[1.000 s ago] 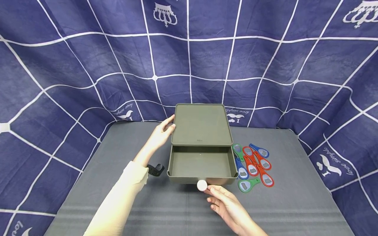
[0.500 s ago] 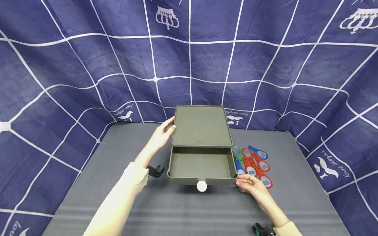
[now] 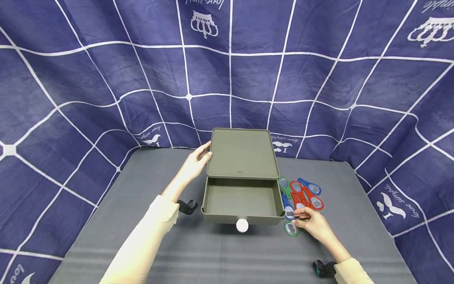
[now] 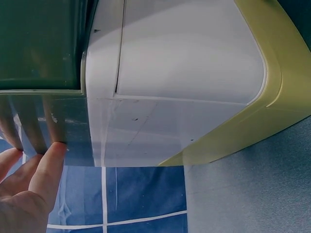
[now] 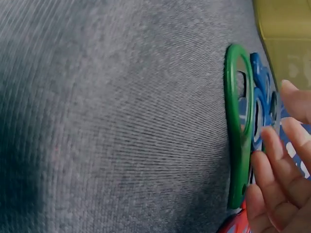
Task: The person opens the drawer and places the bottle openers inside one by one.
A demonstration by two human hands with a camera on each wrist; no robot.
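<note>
Right hand (image 3: 313,225): thumb and loosely bent fingers are parted by a modest gap, poised at the near green bottle opener (image 5: 235,128); whether it is touched cannot be told. This opener is placed just beyond the near right corner of the drawer (image 3: 241,219). Left hand (image 3: 191,167): extended fingers are laid against the left side of the olive box (image 3: 242,154). The drawer is drawn out toward the near side, its bare floor exposed; a white knob (image 3: 242,225) is fixed to its front. Red, blue and green openers (image 3: 313,199) are clustered right of the box on grey cloth (image 3: 198,252).
</note>
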